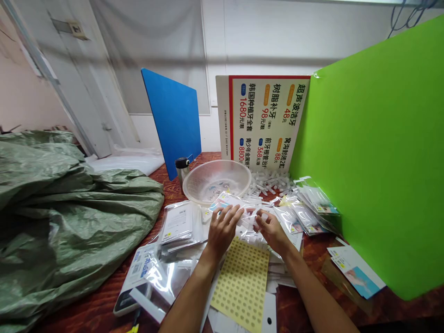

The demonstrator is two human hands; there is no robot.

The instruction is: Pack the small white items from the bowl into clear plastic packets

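My left hand (225, 227) lies with bent fingers over a clear plastic packet (227, 200) holding a printed card, and grips its near edge. At the packet's right side, my right hand (273, 230) pinches its clear film between thumb and fingers. A small whitish piece (264, 216) shows at the right fingertips; I cannot tell whether it is part of the packet. Below both hands lies a yellow sheet of round stickers (242, 282), on top of white cards (270, 305). Stacked clear packets (178, 224) are left of my left hand.
A translucent basin (189, 187) and a flask (181, 170) stand behind the hands. Small clear plastic pieces (272, 181) are heaped beside the basin. Filled packets (312, 208) lean near a green board (374, 152). Loose cards (355, 270) lie right; a green tarp (86, 222) bulges left.
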